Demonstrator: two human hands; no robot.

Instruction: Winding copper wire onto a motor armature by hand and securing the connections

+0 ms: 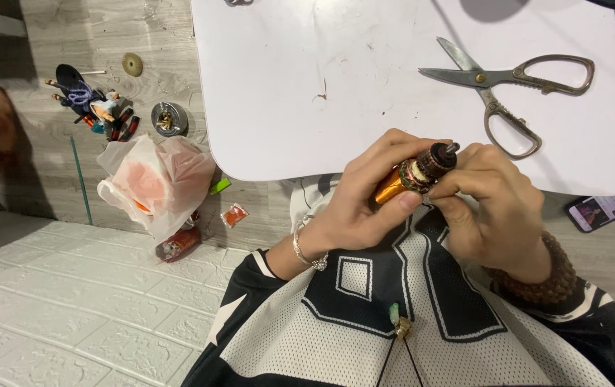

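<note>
You sit on the floor of a home turned makeshift repair corner: grey wood-look flooring (107, 36) meets a white foam brick-pattern mat (71, 301), and a low white table (307, 86) carries metal scissors (508, 86). Small parts (96, 107) and a plastic bag (157, 179) lie scattered on the floor.

The person wears a mesh jersey (364, 330), white across the body with black sleeves and large black block shapes outlined in white on the front. White stripes edge the sleeve ends. A silver chain bracelet (309, 254) circles the left wrist; a string of brown round beads (547, 283) wraps the right wrist. Both hands are bare.
</note>
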